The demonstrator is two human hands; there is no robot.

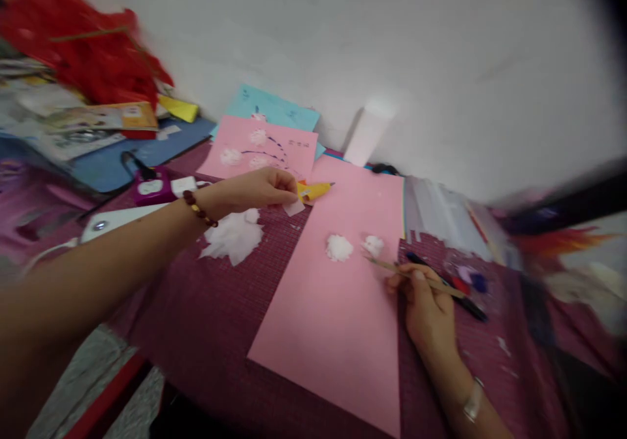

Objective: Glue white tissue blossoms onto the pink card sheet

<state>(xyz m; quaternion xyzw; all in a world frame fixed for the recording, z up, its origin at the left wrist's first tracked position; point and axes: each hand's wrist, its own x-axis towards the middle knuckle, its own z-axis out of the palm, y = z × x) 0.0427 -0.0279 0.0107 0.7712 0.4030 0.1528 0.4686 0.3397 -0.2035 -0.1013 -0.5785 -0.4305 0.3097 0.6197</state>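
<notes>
A small square of white tissue paper (294,208) is pinched in the fingertips of my left hand (274,187), beside a yellow glue gun (316,191). My right hand (428,298) grips a thin wooden stick (416,276), its tip close to a white tuft (373,245) on the long pink sheet (337,334). A second, rounder white tuft (339,247) sits on the same sheet, a little to the left. Below my left forearm lies a loose pile of white tissue pieces (234,235) on the maroon table (215,328).
At the back, a pink card with white flowers and dark stems (298,158) overlaps a blue card (279,107). A white block (367,135) stands against the wall. Pens (473,308) lie at right. A purple power socket (149,187) and stacked books (98,117) are left.
</notes>
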